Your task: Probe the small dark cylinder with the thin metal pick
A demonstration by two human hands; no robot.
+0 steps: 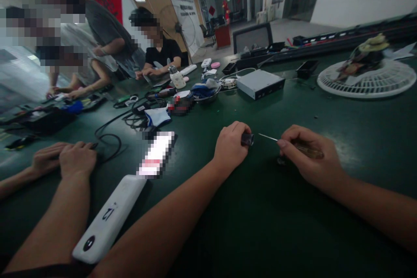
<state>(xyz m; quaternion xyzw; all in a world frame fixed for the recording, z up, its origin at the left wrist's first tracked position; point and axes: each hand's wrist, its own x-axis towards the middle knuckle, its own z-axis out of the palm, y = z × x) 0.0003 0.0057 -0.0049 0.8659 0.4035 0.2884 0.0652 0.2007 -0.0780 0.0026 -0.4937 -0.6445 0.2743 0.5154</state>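
Note:
My left hand [231, 145] is closed around a small dark part [248, 139], whose end sticks out to the right. What lies inside the fist is hidden. In my right hand [312, 156] is a screwdriver [308, 150] with a see-through amber handle. Its thin metal shaft points left, and the tip stops a short way from the dark part, not touching it. A small dark piece [280, 161] lies on the green table [254, 226] just beneath my right fingers.
Left of my arm lie a white power bank [110, 219] and a lit phone [158, 153]. A co-worker's hands [76, 160] rest beyond them. Farther back are a grey disc drive [259, 83], a white fan grille [365, 80], cables and a cloth [157, 117]. Several people work at the far left.

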